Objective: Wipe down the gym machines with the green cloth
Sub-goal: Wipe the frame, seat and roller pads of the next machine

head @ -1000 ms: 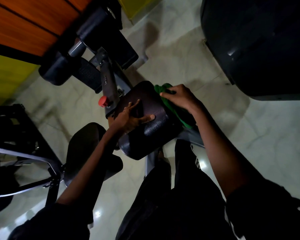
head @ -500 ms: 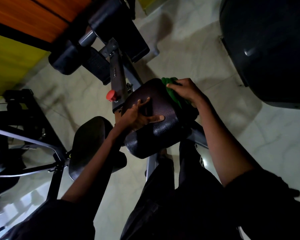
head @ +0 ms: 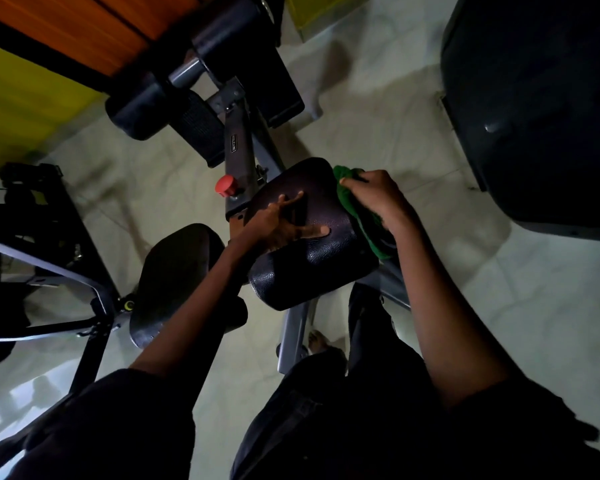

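Left hand (head: 284,227): I see it flat, fingers splayed straight, resting on the black pad (head: 312,268).
Right hand (head: 378,199): curled round the green cloth (head: 346,199), pressing it to the pad's right edge.
Edges: red knob (head: 226,185) just beside the pad's far-left corner.
Room: bare tiled floor (head: 499,306) on the right.
Cloth: under my right hand, apart from the left.

Left hand (head: 280,226) flat on dark pad (head: 321,268); right hand (head: 378,199) gripping green cloth (head: 347,197) beside it.

Green cloth (head: 349,199); dark brown pebbled pad (head: 326,268); red knob (head: 225,185); orange-and-yellow wall (head: 32,95)
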`<state>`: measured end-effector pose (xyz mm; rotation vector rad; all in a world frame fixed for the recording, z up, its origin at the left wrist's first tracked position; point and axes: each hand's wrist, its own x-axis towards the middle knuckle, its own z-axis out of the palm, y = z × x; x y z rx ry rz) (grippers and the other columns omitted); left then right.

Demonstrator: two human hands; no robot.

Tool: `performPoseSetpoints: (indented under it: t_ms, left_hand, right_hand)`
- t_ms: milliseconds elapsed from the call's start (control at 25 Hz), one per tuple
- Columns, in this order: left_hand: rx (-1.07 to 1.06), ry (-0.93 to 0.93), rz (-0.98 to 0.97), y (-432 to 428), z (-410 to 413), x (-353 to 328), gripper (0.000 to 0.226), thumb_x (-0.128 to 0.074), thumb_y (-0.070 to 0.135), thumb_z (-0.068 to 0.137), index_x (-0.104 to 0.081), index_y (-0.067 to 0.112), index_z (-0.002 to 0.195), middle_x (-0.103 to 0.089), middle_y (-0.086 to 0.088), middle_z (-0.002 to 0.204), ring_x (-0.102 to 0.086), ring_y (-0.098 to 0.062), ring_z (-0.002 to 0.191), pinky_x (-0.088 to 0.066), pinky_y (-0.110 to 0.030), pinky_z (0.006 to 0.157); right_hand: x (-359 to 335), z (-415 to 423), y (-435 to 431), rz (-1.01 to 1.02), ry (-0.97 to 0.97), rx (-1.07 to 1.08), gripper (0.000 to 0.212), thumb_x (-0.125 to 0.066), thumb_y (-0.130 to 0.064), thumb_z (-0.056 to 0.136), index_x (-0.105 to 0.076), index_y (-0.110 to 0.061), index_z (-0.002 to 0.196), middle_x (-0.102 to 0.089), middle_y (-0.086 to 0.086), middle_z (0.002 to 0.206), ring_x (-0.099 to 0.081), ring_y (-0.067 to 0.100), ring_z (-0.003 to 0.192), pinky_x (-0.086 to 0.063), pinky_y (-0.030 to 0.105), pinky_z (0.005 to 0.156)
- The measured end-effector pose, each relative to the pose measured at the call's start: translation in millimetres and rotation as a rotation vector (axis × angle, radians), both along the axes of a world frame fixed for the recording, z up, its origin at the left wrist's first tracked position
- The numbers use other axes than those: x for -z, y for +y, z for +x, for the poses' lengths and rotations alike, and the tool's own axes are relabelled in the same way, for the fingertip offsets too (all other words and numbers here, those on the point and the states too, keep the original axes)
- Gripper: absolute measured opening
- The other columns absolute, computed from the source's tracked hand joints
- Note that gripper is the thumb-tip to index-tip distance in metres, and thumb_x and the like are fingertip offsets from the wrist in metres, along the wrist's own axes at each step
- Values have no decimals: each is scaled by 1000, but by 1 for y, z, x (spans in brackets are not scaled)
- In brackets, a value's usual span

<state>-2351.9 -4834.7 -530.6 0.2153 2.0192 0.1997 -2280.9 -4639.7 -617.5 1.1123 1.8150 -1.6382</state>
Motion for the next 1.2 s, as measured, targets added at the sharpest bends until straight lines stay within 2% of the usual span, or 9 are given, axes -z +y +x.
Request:
performPoseSetpoints:
  t_ms: [120, 240, 320, 480, 600, 760, 840, 1040, 1200]
  left_hand:
    - [-25, 10, 31, 0, 2, -5, 101, -72, 74, 67, -22, 50, 152, -7, 5, 166, -10, -25, 152, -13, -45, 123]
    - [-62, 29, 75, -2, 7, -6, 100, -73, 71, 69, -24, 46, 153, -7, 7, 166, -9, -22, 153, -10, -41, 122]
    - [-67, 55, 99, -5, 9, -4, 100, -73, 71, 70, -26, 44, 153, -10, 5, 166, -14, -22, 152, -13, -39, 121]
    - [-137, 234, 223, -33, 18, -2, 73, -64, 66, 83, -48, 30, 145, -50, 0, 148, -48, -19, 135, -35, -25, 107]
    - [-121, 413, 230, -98, 22, 3, 47, -54, 49, 96, -63, 16, 129, -66, -13, 126, -62, -32, 115, -49, -38, 96]
    - [-62, 497, 44, -186, 22, 7, 52, -46, 50, 90, -64, 15, 124, -66, -19, 120, -63, -39, 109, -48, -43, 89]
    - [-20, 504, 29, -211, 23, 10, 49, -54, 47, 95, -58, 17, 133, -62, -18, 130, -58, -36, 119, -43, -45, 100]
    - [-109, 370, 227, -238, 30, 16, 62, -59, 49, 95, -47, 15, 146, -42, -15, 153, -39, -28, 142, -31, -38, 115]
    - [-177, 392, 310, -245, 38, 22, 67, -55, 59, 93, -45, 23, 148, -35, -8, 158, -32, -24, 146, -28, -40, 118]
  right_hand:
    - [-11, -12, -3, 45, -21, -15, 58, -62, -65, 64, -75, -19, 96, -75, 6, 98, -70, 28, 97, -57, 42, 88]
    - [-25, -13, -4, 258, -63, -217, 42, -60, -53, 87, -72, -13, 94, -72, 10, 100, -66, 30, 96, -48, 32, 76]
    - [-39, -17, -2, 347, -108, -350, 43, -60, -53, 89, -71, -12, 95, -70, 12, 102, -66, 33, 97, -42, 30, 72]
    - [-81, -17, -11, 510, -95, -471, 42, -61, -55, 87, -70, -15, 98, -69, 15, 108, -65, 36, 100, -44, 32, 72]
    - [-123, 3, -55, 717, 82, -499, 36, -63, -49, 91, -70, -24, 115, -68, 15, 114, -63, 38, 107, -49, 38, 82]
    - [-155, 20, -125, 756, 245, -604, 36, -66, -48, 89, -69, -31, 120, -64, 11, 117, -61, 35, 107, -50, 38, 82]
    - [-158, 25, -154, 816, 286, -710, 37, -65, -49, 90, -66, -33, 124, -60, 9, 118, -57, 32, 111, -50, 39, 83]
    - [-130, 50, -220, 1069, 279, -1172, 39, -61, -45, 93, -61, -26, 127, -50, 7, 127, -47, 29, 117, -47, 42, 85]
    - [-122, 75, -230, 1202, 276, -1355, 22, -69, -34, 88, -70, -26, 109, -50, 4, 126, -51, 27, 107, -46, 40, 74]
